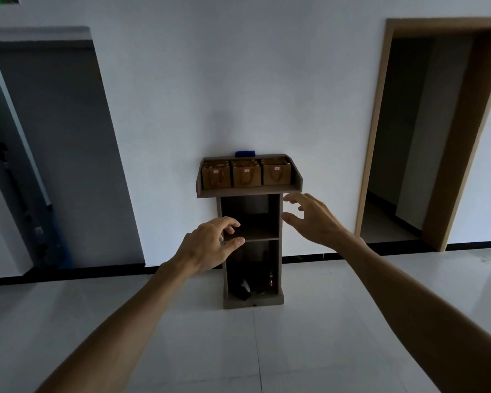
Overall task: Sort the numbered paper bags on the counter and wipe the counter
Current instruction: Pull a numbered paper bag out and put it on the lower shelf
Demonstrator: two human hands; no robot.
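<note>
A narrow grey counter stand (250,192) stands against the white wall. Three brown paper bags with small white labels sit side by side on its top: the left bag (216,177), the middle bag (246,175) and the right bag (276,173). More bags seem to stand behind them. A blue cloth (245,153) lies on the back rim. My left hand (210,245) and my right hand (309,217) reach forward in the air, fingers loosely spread, holding nothing, well short of the counter.
Below the top, the stand has open shelves (251,239) with dark bottles at the bottom (270,279). A grey door (54,154) is at the left, an open doorway with a wooden frame (425,137) at the right. The floor is pale tile (238,350).
</note>
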